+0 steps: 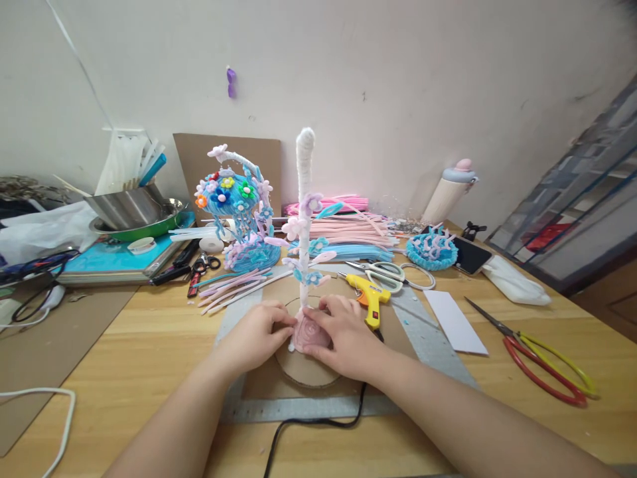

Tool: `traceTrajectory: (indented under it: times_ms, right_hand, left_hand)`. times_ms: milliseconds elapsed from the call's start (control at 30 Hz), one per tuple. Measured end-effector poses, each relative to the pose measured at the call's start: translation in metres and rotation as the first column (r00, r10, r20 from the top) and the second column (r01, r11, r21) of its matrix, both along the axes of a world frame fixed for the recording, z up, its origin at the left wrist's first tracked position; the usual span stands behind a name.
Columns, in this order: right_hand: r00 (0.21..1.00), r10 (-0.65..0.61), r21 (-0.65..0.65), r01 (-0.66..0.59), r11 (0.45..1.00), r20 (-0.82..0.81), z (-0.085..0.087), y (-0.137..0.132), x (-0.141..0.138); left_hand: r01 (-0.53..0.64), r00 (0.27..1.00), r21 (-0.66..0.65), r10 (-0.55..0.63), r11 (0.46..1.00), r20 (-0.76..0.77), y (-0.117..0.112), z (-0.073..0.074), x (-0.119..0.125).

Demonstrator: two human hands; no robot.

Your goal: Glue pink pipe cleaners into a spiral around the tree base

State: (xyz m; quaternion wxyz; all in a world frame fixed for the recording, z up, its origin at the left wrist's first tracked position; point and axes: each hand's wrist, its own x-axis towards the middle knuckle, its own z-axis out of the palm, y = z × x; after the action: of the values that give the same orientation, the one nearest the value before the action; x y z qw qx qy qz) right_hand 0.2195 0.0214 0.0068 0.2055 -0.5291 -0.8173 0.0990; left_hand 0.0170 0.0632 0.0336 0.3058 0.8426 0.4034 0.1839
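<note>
A pink coiled pipe-cleaner base sits on a round cardboard disc. Out of it rises a white wrapped stem, upright, its top slightly bent, with pink, purple and blue flowers and leaves along its lower half. From the left, my left hand pinches the edge of the base near the stem's foot. My right hand closes over the right side, thumb at the front and fingers behind. Some fingertips are hidden behind the base. A yellow glue gun lies just beyond my right hand.
A flower-covered blue pipe-cleaner lamp shape stands behind at left. Bundles of pipe cleaners lie at the back. Red-and-yellow-handled scissors, a white card and a blue round piece are at right. A black cord crosses the front.
</note>
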Motion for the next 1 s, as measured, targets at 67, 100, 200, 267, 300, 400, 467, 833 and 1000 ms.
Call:
traceTrajectory:
  times_ms: [67, 100, 200, 267, 300, 400, 467, 833, 1000]
  right_hand:
    - [1.0, -0.013, -0.003, 0.013, 1.0, -0.019, -0.001, 0.0, -0.001]
    - [0.999, -0.016, -0.001, 0.016, 1.0, -0.028, -0.002, 0.001, -0.002]
    - [0.999, -0.022, 0.007, 0.022, 1.0, -0.045, -0.004, 0.001, -0.002]
    - [0.999, -0.024, 0.012, 0.024, 1.0, -0.045, -0.004, 0.001, -0.002]
    - [0.999, -0.025, 0.015, 0.026, 1.0, -0.042, -0.004, 0.001, -0.002]
    - [0.999, -0.026, 0.019, 0.027, 0.999, -0.029, -0.003, 0.001, -0.001]
    - [1.0, -0.021, 0.019, 0.021, 1.0, -0.021, -0.002, 0.001, 0.0]
    - [1.0, -0.017, 0.045, 0.018, 0.999, -0.02, -0.003, 0.001, 0.0]
    - [1.0, -0.009, 0.038, 0.01, 0.999, -0.013, -0.003, 0.001, 0.0]
  left_hand:
    - [-0.007, 1.0, -0.027, 0.008, 1.0, 0.012, 0.0, -0.002, 0.001]
    - [-0.011, 1.0, -0.038, 0.012, 0.999, 0.017, 0.0, -0.003, 0.001]
    - [-0.017, 1.0, -0.061, 0.019, 0.998, 0.022, 0.0, -0.005, 0.002]
    - [-0.02, 1.0, -0.061, 0.021, 0.998, 0.017, 0.0, -0.005, 0.001]
    - [-0.025, 1.0, -0.054, 0.026, 0.998, 0.011, 0.0, -0.005, 0.0]
    - [-0.058, 0.998, -0.009, 0.058, 0.998, -0.003, 0.001, -0.004, -0.002]
    - [-0.075, 0.997, 0.02, 0.075, 0.997, -0.005, 0.002, -0.005, -0.003]
    - [-0.142, 0.987, 0.087, 0.148, 0.986, -0.064, 0.0, -0.014, 0.002]
    - [-0.158, 0.978, 0.083, 0.167, 0.984, -0.122, -0.002, -0.012, 0.003]
